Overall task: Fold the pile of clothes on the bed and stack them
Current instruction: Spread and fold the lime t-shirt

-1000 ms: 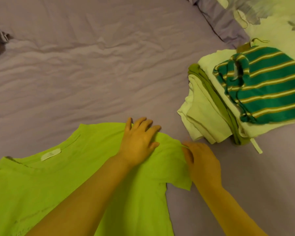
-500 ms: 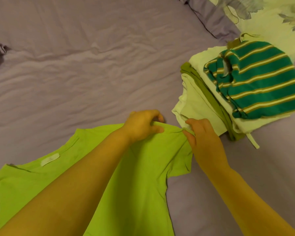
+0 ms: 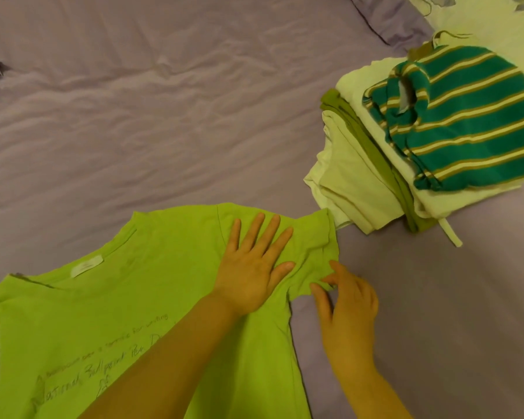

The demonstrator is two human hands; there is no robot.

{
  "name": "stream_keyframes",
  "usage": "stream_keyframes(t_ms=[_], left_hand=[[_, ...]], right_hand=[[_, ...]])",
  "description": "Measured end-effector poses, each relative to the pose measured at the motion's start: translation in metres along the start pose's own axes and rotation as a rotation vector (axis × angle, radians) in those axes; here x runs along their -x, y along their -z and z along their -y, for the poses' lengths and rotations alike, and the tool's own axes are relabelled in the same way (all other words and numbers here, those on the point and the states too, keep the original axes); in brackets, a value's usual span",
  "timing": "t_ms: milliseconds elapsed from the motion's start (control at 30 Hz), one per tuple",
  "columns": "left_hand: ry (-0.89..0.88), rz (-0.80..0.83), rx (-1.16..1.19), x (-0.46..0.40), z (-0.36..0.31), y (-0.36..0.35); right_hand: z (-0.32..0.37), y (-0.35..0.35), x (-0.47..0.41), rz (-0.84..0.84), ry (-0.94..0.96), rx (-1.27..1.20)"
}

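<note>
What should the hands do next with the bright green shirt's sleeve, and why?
Probably fold the sleeve inward over the shirt's body. The lime green T-shirt lies spread on the bed sheet, the left hand presses flat near the shoulder, and the right hand pinches the sleeve's lower edge. The sleeve sticks out towards the stack of folded clothes, so it likely goes in first.

A wrinkled lilac bedsheet (image 3: 133, 101) spreads below a floral pillow (image 3: 481, 22).
</note>
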State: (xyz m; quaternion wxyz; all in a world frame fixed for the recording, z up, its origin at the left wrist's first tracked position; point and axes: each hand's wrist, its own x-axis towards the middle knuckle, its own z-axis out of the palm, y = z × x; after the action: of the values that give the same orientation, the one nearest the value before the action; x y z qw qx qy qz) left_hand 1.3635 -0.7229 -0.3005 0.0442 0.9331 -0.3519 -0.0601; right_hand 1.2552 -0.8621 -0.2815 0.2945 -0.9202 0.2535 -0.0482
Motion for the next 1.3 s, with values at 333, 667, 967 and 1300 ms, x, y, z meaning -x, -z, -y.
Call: stream_keyframes(t_ms=[333,667,967,1300], left_hand=[[0.082,0.024,0.005,0.026,-0.002,0.003],[0.297,-0.021,0.03,0.088,-0.008,-0.011],[0.555,0.061,0.04,0.172,0.031,-0.002],[0.813,0.141,0.025,0.278,0.089,0.041]], right_hand=[[-0.039,0.049,0.002,0.01,0.002,0.241],[0.01,-0.013,-0.034,0.29,0.508,0.531],[0.068,-0.051,0.006,0.419,0.589,0.618],[0.188,-0.101,0.063,0.636,0.902,0.641]])
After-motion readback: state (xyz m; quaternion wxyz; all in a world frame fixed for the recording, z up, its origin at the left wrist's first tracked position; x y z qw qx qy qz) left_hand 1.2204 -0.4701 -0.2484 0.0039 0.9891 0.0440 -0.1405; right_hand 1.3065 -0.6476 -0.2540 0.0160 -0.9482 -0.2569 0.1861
